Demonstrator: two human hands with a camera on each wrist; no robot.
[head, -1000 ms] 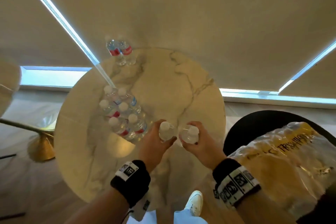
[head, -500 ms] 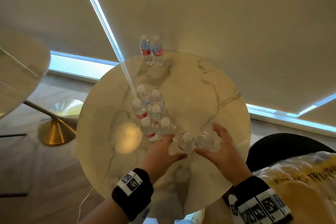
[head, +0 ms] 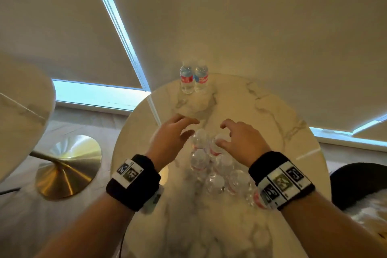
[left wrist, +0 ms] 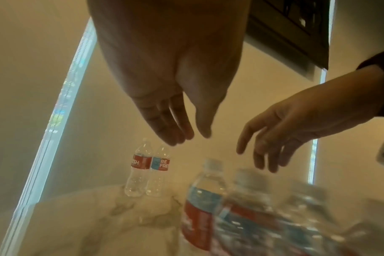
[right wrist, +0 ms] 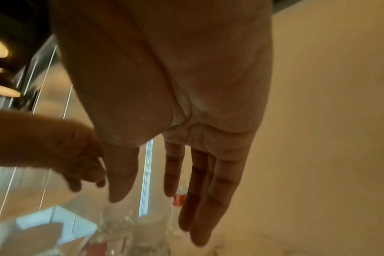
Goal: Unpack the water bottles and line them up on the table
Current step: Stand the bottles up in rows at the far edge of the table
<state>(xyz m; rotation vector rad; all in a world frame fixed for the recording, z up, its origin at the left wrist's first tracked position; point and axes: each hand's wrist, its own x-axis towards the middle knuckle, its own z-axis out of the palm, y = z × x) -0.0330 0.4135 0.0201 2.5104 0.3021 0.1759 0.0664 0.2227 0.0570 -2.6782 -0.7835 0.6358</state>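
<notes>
Several small clear water bottles with white caps and red-blue labels stand clustered in two rows on the round marble table. Two more bottles stand side by side at the table's far edge, also seen as the pair in the left wrist view. My left hand hovers above the far left end of the cluster, fingers loosely extended, holding nothing. My right hand hovers above the far right end, fingers spread, holding nothing. The wrist views show the left hand and the right hand with straight fingers.
A second marble table on a gold pedestal base stands to the left. A black chair is at the right edge. Closed window blinds hang just behind the table.
Both hands let go of the two bottles they set at the near end of the cluster and moved forward over its far end. The head view shifted, bringing the table closer.
</notes>
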